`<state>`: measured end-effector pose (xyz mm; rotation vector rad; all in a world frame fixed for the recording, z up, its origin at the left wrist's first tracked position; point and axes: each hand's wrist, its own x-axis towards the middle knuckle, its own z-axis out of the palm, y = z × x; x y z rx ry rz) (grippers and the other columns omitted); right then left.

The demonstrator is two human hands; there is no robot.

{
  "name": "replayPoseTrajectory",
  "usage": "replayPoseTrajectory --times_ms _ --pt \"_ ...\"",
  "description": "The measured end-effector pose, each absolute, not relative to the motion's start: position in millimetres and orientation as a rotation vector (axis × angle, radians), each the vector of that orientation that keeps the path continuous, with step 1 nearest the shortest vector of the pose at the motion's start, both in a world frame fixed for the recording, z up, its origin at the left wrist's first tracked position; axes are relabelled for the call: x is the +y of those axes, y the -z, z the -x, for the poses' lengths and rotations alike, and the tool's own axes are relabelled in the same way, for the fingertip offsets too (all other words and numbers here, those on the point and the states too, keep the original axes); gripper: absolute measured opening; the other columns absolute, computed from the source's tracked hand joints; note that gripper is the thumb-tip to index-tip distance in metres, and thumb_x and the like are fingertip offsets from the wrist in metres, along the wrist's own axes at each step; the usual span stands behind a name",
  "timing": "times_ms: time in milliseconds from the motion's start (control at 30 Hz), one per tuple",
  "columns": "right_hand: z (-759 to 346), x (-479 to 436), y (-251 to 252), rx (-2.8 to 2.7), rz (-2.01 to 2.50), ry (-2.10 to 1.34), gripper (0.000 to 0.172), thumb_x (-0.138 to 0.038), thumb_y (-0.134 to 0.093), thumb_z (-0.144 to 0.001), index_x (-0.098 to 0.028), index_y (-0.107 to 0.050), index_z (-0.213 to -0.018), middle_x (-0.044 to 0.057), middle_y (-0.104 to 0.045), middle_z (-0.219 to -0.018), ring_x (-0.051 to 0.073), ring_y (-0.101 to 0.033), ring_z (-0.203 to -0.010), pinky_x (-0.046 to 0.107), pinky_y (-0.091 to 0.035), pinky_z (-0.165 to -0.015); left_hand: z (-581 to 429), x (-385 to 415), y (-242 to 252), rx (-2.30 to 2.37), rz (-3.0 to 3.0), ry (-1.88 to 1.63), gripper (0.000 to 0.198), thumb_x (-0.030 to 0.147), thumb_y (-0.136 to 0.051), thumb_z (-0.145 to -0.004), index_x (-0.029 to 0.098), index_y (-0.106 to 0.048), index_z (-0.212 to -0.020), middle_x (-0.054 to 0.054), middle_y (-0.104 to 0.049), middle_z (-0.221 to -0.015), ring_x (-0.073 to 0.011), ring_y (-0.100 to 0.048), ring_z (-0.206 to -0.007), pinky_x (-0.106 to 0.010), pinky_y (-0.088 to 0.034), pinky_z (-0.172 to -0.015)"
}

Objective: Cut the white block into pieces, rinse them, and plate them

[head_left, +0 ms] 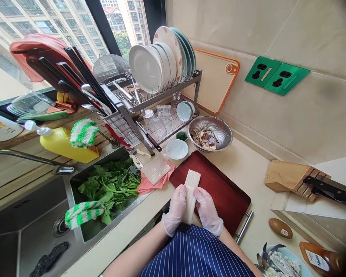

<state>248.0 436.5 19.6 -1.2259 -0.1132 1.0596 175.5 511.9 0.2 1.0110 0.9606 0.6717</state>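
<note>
Both gloved hands pinch a white slab [190, 204] between them, the left hand [176, 206] on its left edge and the right hand [207, 207] on its right edge, neither clearly nearer. The slab's long axis points away from the apron [196, 254], its far, ridged end leaning slightly right. That end is over the dark red board [222, 188] on the desk [248, 161]; whether it touches, I cannot tell. The right hand is nearer the board's middle.
</note>
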Motion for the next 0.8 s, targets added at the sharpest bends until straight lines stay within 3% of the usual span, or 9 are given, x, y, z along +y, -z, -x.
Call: replayPoseTrajectory --times_ms 367,600,800 --pt "-251.9 438.0 -13.5 -0.038 1.018 -1.146 0.025 -0.044 -0.072 -0.069 -0.022 -0.064 -0.075 0.000 -0.068 -0.075 0.020 -0.061 -0.073 0.032 -0.045 -0.068 -169.0 510.9 -14.5 0.906 -0.950 -0.582 0.042 0.058 -0.066 -0.067 0.016 -0.062 -0.072 -0.005 -0.065 -0.078 -0.0189 -0.058 -0.074 -0.033 -0.049 -0.074" --pt "-252.7 437.8 -16.3 -0.124 1.093 -1.119 0.027 -0.044 -0.071 -0.072 -0.020 -0.058 -0.074 -0.003 -0.062 -0.069 0.013 -0.051 -0.059 0.026 -0.038 -0.057 -172.8 515.9 -4.8 0.952 -1.043 -0.594 0.042 0.059 -0.064 -0.066 0.017 -0.060 -0.068 -0.004 -0.062 -0.073 -0.0183 -0.056 -0.071 -0.032 -0.048 -0.072" --pt "-252.2 437.1 -11.7 -0.277 1.293 -1.042 0.029 -0.046 -0.067 -0.076 -0.018 -0.060 -0.075 -0.002 -0.060 -0.069 0.012 -0.047 -0.060 0.025 -0.038 -0.057 -173.8 519.8 -8.8 0.998 -1.160 -0.611 0.042 0.060 -0.062 -0.065 0.019 -0.055 -0.060 -0.001 -0.056 -0.065 -0.0154 -0.049 -0.063 -0.030 -0.045 -0.064"
